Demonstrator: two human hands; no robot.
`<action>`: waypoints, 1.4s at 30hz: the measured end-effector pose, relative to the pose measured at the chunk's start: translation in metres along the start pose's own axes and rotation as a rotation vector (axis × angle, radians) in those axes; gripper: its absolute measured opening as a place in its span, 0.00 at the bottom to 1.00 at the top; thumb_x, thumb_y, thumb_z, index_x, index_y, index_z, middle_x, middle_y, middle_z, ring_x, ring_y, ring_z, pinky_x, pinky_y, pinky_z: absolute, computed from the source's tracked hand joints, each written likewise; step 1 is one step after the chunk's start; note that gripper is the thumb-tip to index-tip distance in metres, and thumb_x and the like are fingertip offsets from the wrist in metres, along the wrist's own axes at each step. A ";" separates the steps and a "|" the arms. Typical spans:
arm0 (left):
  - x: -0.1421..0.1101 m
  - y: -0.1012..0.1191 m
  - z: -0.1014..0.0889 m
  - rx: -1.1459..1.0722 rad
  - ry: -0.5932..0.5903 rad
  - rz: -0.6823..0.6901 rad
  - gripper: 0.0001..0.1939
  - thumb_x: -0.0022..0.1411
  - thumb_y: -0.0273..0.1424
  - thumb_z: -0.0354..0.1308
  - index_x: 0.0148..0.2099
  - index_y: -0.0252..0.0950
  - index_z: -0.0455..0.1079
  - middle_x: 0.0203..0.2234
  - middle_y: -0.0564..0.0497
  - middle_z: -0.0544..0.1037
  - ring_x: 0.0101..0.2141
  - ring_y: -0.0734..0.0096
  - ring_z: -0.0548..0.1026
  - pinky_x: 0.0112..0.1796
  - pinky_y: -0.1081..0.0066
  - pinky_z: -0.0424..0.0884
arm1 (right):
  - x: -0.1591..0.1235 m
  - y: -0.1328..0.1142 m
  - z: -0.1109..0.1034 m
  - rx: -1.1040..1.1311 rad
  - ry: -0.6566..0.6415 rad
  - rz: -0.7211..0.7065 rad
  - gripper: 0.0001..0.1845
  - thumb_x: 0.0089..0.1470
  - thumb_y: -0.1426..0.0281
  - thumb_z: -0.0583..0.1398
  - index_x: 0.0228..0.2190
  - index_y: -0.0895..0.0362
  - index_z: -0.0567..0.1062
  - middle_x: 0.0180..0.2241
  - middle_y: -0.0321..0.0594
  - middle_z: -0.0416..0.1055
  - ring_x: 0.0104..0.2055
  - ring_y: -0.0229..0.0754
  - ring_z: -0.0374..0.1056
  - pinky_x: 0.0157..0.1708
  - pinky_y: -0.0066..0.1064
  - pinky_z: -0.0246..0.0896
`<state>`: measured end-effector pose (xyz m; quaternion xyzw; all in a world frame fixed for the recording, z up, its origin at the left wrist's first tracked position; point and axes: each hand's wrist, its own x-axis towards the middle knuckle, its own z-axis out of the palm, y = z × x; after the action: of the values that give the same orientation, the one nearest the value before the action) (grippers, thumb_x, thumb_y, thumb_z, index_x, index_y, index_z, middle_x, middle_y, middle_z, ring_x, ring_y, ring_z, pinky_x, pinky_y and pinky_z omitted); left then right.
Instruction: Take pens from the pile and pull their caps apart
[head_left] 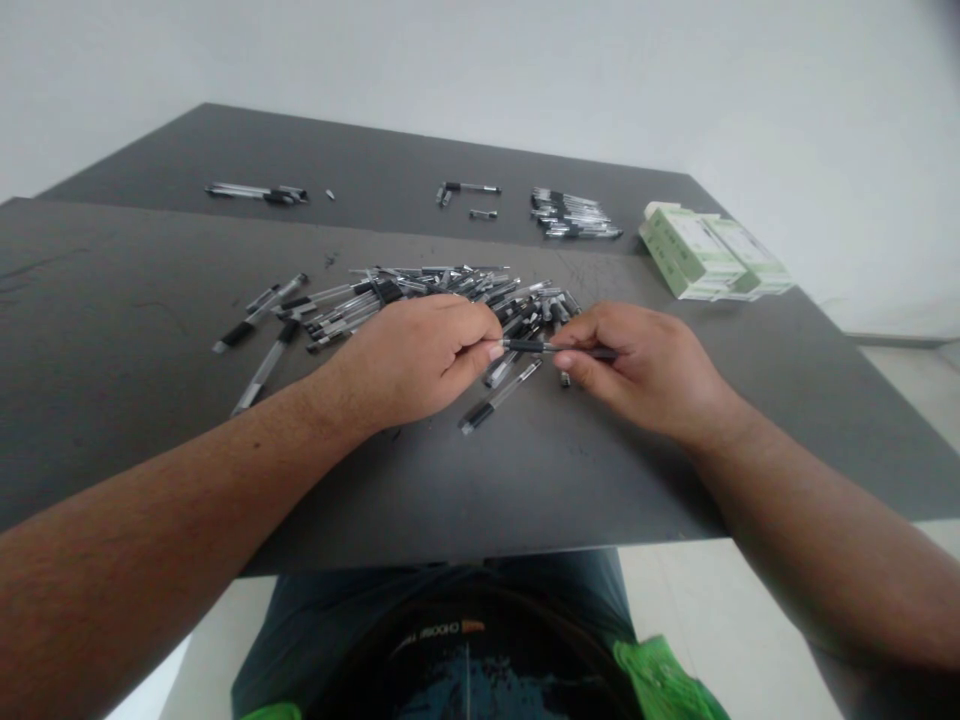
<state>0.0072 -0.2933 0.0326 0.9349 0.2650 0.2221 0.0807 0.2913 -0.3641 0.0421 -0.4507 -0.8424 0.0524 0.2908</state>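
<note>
Two hands meet over the dark desk [112, 330], both pinched on one slim black pen [559, 349] held level between them. The left hand [416, 360] grips its near end with thumb and forefinger closed; the right hand [645, 365] clamps the other end, knuckles up. Just beyond both hands lies a loose heap of pens [435, 290]. A slipping pinch could likely drop the pen into that heap, and either wrist might scatter pens lying beside it.

Dark grey table [112, 300] (matte), plain white wall [525, 70], pale floor [907, 370]
</note>
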 end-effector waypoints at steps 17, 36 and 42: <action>0.000 0.000 0.000 -0.005 0.009 -0.006 0.18 0.80 0.36 0.51 0.47 0.37 0.82 0.39 0.45 0.86 0.45 0.56 0.84 0.49 0.61 0.76 | 0.000 0.000 0.001 0.026 -0.020 0.064 0.07 0.69 0.63 0.66 0.41 0.52 0.83 0.33 0.37 0.84 0.32 0.43 0.78 0.35 0.33 0.68; 0.000 0.002 -0.002 0.011 0.001 -0.032 0.16 0.80 0.36 0.52 0.46 0.39 0.81 0.39 0.46 0.86 0.45 0.57 0.84 0.48 0.61 0.77 | 0.000 0.000 -0.001 0.023 -0.061 0.094 0.12 0.73 0.58 0.64 0.41 0.52 0.84 0.31 0.37 0.83 0.31 0.43 0.76 0.34 0.33 0.67; 0.000 0.001 -0.002 0.013 -0.008 -0.011 0.17 0.80 0.36 0.51 0.45 0.38 0.81 0.39 0.45 0.87 0.45 0.56 0.84 0.49 0.61 0.77 | 0.001 0.000 -0.001 0.016 -0.084 0.078 0.18 0.76 0.56 0.61 0.38 0.52 0.84 0.33 0.39 0.85 0.35 0.44 0.79 0.36 0.34 0.67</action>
<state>0.0073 -0.2940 0.0345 0.9348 0.2711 0.2162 0.0769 0.2915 -0.3633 0.0432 -0.4782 -0.8352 0.0889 0.2566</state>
